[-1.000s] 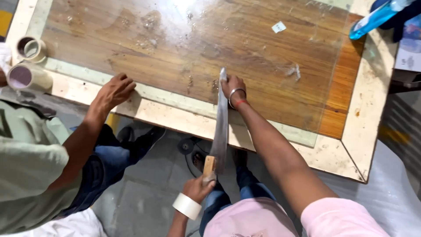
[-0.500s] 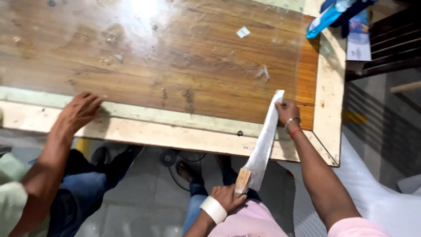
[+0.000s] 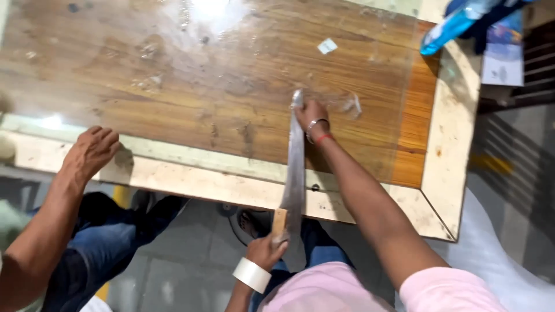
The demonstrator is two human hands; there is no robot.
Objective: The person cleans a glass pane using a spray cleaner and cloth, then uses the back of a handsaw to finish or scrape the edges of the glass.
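Head view: left hand grips the wooden handle of a long blade lying across the near edge of the wooden panel, while right hand pins its far tip, seemingly steadying it. A co-worker's hand rests left.

Person seen from above, pink short-sleeved shirt, bare forearms, right hand with a metal bangle and a red thread at the wrist, left hand (wide whitish band around its wrist), dark trousers below.
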